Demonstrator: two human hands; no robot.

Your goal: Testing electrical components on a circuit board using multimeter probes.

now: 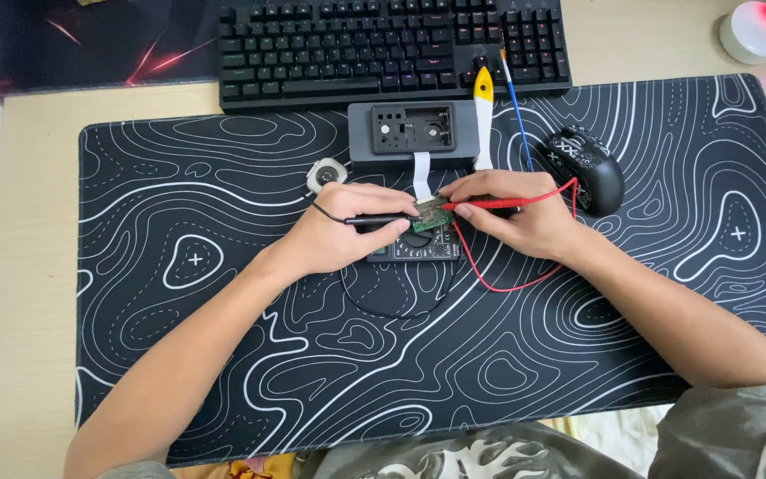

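My left hand [339,232] grips a black test probe [381,219] whose tip touches a small green circuit board [431,213]. A red test probe [485,204] is held in my right hand [516,213], its tip on the same board. Both hands rest over a dark multimeter [418,247] lying on the black patterned desk mat [223,355]. A black lead [383,310] and a red lead [507,284] loop from the probes across the mat. A white ribbon cable [421,173] runs from the board up to a grey opened case [411,131].
A black keyboard [383,44] lies along the far edge. Beside the case are a white and yellow pry tool [483,124], a thin blue tool [516,111] and a black mouse [589,168]. A small round part [325,173] sits left of the case. A white round lamp [754,31] is far right.
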